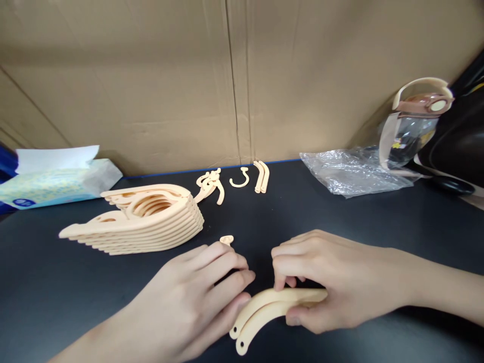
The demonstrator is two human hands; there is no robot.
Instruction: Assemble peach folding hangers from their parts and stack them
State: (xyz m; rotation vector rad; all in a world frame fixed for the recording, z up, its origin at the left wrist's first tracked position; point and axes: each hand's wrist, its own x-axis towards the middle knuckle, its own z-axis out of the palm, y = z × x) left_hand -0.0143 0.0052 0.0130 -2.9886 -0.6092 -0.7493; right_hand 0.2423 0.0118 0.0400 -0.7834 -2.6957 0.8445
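Note:
My right hand is closed round a pair of curved peach plastic arms, pinching them between thumb and fingers just above the black table. My left hand lies beside them with its fingers curled together; the fingertips touch the arms' left part. A small peach piece pokes out behind the left fingers. A stack of several peach hanger parts sits to the left of the hands.
Loose peach hooks, a single hook and two curved arms lie at the table's back edge. A tissue pack is at far left, a clear plastic bag and a bottle at right. A cardboard wall stands behind.

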